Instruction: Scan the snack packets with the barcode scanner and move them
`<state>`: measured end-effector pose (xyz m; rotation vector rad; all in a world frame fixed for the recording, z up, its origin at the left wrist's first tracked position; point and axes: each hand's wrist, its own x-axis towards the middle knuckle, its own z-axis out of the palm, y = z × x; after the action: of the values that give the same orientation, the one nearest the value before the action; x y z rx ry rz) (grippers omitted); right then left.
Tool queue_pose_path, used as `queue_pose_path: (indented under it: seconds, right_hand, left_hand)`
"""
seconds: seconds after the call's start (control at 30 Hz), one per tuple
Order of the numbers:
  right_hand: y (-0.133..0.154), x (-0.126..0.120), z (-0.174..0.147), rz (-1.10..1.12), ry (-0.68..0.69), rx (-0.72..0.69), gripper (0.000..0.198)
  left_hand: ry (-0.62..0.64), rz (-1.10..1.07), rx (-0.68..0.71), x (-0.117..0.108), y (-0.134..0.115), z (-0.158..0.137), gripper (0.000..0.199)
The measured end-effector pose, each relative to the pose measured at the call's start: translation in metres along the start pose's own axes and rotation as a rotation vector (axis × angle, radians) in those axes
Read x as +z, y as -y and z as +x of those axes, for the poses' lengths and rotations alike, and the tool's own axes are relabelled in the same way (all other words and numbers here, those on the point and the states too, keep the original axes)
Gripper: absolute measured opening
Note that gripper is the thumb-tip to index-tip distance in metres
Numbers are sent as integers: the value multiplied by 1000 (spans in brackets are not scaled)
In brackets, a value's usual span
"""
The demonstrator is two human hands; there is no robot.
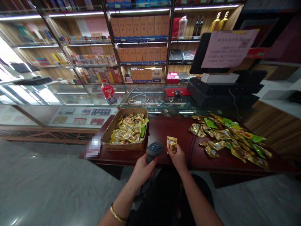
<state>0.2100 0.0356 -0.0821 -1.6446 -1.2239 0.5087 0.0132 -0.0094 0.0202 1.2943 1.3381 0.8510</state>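
Observation:
A dark barcode scanner point(154, 149) with a small blue light is gripped by its handle in my left hand point(143, 169). My right hand point(178, 158) pinches a gold foil snack packet point(172, 143) upright, just to the right of the scanner head. Both hands are over the front edge of the dark red table point(160, 127). To the left, an open cardboard box point(127, 146) holds many gold packets and a few green ones. A loose pile of gold and green packets point(223, 135) spreads over the table's right side.
Behind the table runs a glass counter point(152, 92) with a red-labelled bottle point(108, 92), a white cable point(138, 99) and a mouse point(177, 93) on a red pad. A monitor with a paper sheet point(230, 48) stands at right. A dark cable point(194, 144) crosses the table.

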Motion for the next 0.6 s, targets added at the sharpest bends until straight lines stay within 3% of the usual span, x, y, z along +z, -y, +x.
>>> queue_pose_path:
  seconds: [0.27,0.6]
  right_hand:
    - [3,-5,-3,28,21,-29,39]
    - [-2,-4,-1,-12,17,24,30]
  left_hand:
    - [55,-107,-40,1,-18,-4,32]
    - [83,-64,-43,-6,-15,-11,31]
